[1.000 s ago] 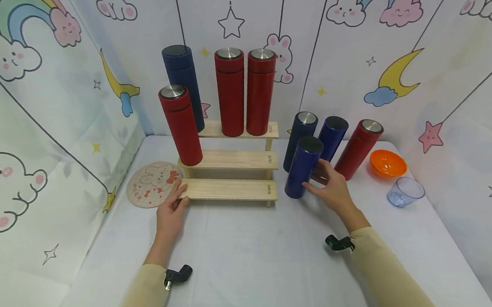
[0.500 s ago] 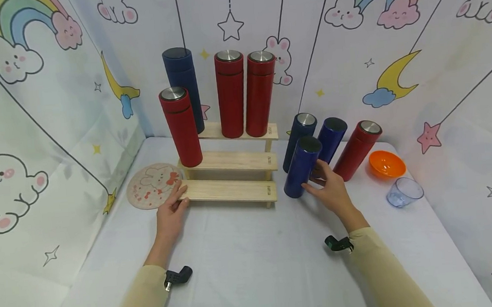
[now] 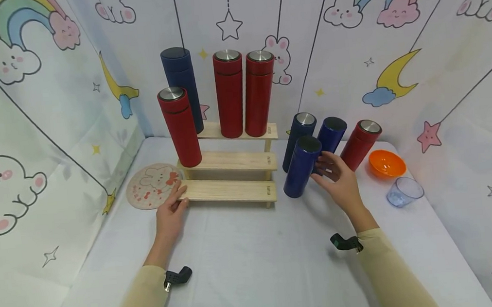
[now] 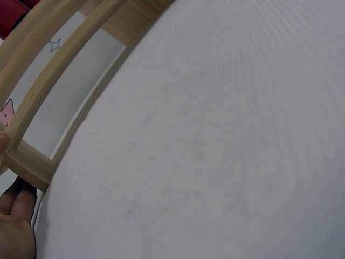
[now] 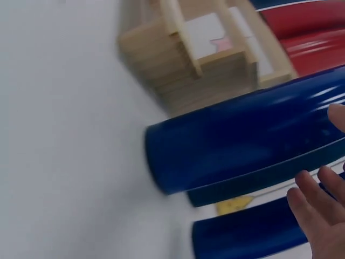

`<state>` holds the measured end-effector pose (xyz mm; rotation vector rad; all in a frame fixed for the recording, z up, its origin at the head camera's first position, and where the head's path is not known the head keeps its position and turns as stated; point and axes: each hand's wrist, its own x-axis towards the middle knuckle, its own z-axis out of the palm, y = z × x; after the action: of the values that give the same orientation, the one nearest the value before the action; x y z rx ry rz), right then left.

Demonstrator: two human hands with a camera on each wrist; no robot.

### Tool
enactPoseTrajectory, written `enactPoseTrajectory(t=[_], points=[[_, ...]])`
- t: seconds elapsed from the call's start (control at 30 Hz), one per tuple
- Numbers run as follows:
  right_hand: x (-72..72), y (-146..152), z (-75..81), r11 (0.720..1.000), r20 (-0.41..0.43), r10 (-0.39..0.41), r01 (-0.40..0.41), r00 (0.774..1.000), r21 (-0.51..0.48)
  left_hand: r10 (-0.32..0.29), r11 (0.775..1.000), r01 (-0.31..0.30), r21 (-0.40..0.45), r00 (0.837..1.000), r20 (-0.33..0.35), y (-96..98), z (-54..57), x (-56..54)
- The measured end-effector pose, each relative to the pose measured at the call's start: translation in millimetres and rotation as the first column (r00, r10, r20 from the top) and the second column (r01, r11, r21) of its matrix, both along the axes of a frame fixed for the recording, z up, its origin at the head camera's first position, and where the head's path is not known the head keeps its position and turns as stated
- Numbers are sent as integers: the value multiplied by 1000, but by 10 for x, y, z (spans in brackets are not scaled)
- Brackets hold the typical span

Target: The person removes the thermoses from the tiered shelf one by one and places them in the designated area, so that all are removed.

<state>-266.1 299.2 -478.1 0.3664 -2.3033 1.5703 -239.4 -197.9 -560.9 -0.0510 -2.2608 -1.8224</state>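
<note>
At the left end of a three-step wooden stand (image 3: 227,190), my left hand (image 3: 170,219) grips the lowest board; its fingers (image 4: 22,208) show beside a wooden leg in the left wrist view. My right hand (image 3: 340,182) is spread at the right side of a blue thermos (image 3: 301,170), which stands upright on the table. Thumb and fingers are apart around it without a firm hold; whether a fingertip touches is unclear. Close behind stand a dark blue thermos (image 3: 297,134) with a steel lid, another blue thermos (image 3: 332,131), and a red thermos (image 3: 359,146).
The stand's middle step bears a red thermos (image 3: 181,130). Its top step holds a dark blue thermos (image 3: 179,74) and two red ones (image 3: 230,99). A round patterned mat (image 3: 148,191) lies left. An orange bowl (image 3: 386,164) and a clear glass (image 3: 404,192) stand right.
My right hand has loosened from the blue thermos and shifted up and to the right, its fingers spreading. The thermos and my left hand have stayed in place.
</note>
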Motion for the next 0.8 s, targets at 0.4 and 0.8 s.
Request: enactPoseTrajectory(t=[0.4, 0.8], points=[[10, -32, 712, 997, -131, -63, 57, 989, -49, 1, 1000, -1, -9, 1000, 6, -4, 2, 8], [-62, -546, 1182, 1000, -265, 12, -8, 964, 15, 16, 1000, -16, -25, 1000, 21, 7, 4, 8]])
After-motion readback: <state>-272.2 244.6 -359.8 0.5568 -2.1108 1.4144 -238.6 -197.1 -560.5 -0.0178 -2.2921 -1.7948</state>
